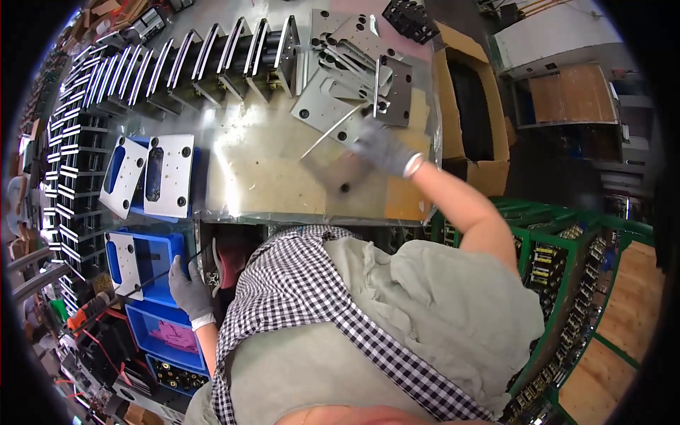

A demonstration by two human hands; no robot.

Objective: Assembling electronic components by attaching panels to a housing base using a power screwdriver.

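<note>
My right hand (384, 147), in a grey glove, grips a flat metal plate (340, 173) at its right side. The plate stands tilted over the worktable, its bright edge up and its dark face blurred. Beyond it lies a loose pile of silver metal plates (319, 95) with round holes. Low on the left, my gloved left hand (190, 292) is beside a blue bin (159, 251); its fingers are apart and I see nothing held. A silver plate (124, 263) leans in that bin. A thin dark line runs past the left fingers; I cannot tell what it is.
Plate-and-cylinder assemblies (234, 60) line the table's back left. Two cut-out plates (168, 173) lie at its left edge. Blue bins hold pink pieces (173, 336) and small black parts (177, 375). A cardboard box (496, 134) stands right, near green racks (559, 244).
</note>
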